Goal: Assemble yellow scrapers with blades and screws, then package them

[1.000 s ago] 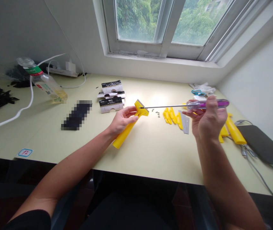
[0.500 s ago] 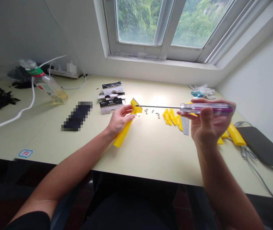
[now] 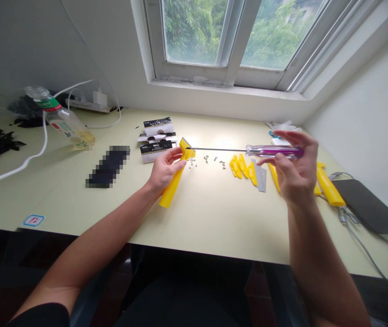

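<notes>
My left hand [image 3: 164, 170] is closed around a yellow scraper [image 3: 172, 187], its head tilted up and a thin metal blade edge showing at the top. A screwdriver [image 3: 275, 151] with a clear and purple handle lies level in my right hand [image 3: 294, 170], pinched between thumb and fingers, the index finger raised. Its tip meets the scraper's head; whether a screw sits there is too small to tell. Small nuts [image 3: 191, 161] and screws [image 3: 206, 159] lie just beyond. Several yellow blade clamps [image 3: 243, 166] and grey blades [image 3: 262, 178] rest between the hands.
Black-and-white boxes [image 3: 158, 136] stand behind my left hand. Farther left are a tilted bottle [image 3: 69, 127], a white cable [image 3: 40, 154] and a pixelated dark object [image 3: 108, 166]. On the right lie more yellow handles [image 3: 330, 186], a dark flat panel [image 3: 372, 204] and grey cables [image 3: 350, 218].
The view has shifted slightly. My right hand has changed its hold on the screwdriver, with fingers more spread. The tip stays at the scraper's head, and my left hand keeps its grip.
</notes>
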`<state>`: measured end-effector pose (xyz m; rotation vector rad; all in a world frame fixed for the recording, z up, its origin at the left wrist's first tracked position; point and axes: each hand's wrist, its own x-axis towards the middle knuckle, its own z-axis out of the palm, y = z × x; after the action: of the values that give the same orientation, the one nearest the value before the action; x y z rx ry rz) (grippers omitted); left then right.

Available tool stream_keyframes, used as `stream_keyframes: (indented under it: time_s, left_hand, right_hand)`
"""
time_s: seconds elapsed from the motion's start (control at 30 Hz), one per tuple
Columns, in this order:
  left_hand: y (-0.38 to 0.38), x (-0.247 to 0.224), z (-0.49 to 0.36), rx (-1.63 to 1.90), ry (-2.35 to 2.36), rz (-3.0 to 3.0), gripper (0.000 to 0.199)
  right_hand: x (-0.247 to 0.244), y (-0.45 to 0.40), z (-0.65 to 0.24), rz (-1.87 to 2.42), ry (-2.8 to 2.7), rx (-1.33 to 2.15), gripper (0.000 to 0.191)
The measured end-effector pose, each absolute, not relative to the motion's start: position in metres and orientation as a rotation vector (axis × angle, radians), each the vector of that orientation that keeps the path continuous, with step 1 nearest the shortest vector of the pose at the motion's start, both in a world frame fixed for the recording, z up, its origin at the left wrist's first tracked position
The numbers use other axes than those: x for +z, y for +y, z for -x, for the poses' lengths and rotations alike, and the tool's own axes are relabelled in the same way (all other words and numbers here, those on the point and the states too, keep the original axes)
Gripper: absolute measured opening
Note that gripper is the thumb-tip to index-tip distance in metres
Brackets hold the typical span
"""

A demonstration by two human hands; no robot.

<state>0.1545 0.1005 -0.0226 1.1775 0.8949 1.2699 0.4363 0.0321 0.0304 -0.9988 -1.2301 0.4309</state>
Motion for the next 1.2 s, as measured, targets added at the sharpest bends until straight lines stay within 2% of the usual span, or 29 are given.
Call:
stream_keyframes:
  time_s: [0.1, 0.13, 0.23, 0.37, 0.47, 0.5, 0.6, 0.73, 0.83, 0.93, 0.97, 1.07, 1.2]
  left_hand:
    - [0.101, -0.023, -0.155, 1.281, 0.906, -1.208, 0.045]
    - [0.101, -0.023, -0.155, 1.283, 0.912, -1.213, 0.045]
    - [0.1, -0.022, -0.155, 1.284, 0.932, -1.216, 0.045]
    - [0.099, -0.023, -0.155, 1.277, 0.942, -1.258, 0.042]
    - [0.099, -0.027, -0.156, 1.288, 0.936, -1.291, 0.042]
    - [0.099, -0.028, -0.156, 1.29, 0.932, -1.31, 0.043]
    - [0.099, -0.031, -0.156, 1.309, 0.936, -1.363, 0.043]
    - [0.098, -0.03, -0.156, 1.329, 0.948, -1.378, 0.043]
    - [0.097, -0.028, -0.157, 1.325, 0.966, -1.402, 0.043]
    - [0.096, -0.027, -0.157, 1.319, 0.975, -1.424, 0.041]
    - [0.095, -0.027, -0.158, 1.314, 0.973, -1.427, 0.04]
    - [0.094, -0.027, -0.158, 1.301, 0.961, -1.425, 0.038]
    - [0.096, -0.029, -0.158, 1.322, 0.954, -1.392, 0.039]
  right_hand:
    - [0.031, 0.031, -0.446, 1.118, -1.331, 0.258, 0.023]
    - [0.031, 0.032, -0.449, 1.13, -1.359, 0.286, 0.024]
    - [0.029, 0.034, -0.455, 1.06, -1.403, 0.506, 0.046]
    - [0.025, 0.04, -0.463, 1.14, -1.345, 0.48, 0.031]
    - [0.022, 0.044, -0.469, 1.118, -1.4, 0.593, 0.044]
    - [0.021, 0.045, -0.47, 1.118, -1.397, 0.592, 0.044]
    - [0.019, 0.047, -0.473, 1.145, -1.333, 0.556, 0.028]
    - [0.019, 0.047, -0.472, 1.058, -1.328, 0.676, 0.044]
    - [0.019, 0.047, -0.471, 1.09, -1.312, 0.587, 0.032]
    - [0.018, 0.048, -0.472, 1.049, -1.329, 0.619, 0.048]
    - [0.018, 0.048, -0.472, 1.051, -1.324, 0.608, 0.047]
    - [0.018, 0.048, -0.474, 1.121, -1.263, 0.516, 0.029]
    - [0.019, 0.047, -0.475, 1.072, -1.327, 0.624, 0.049]
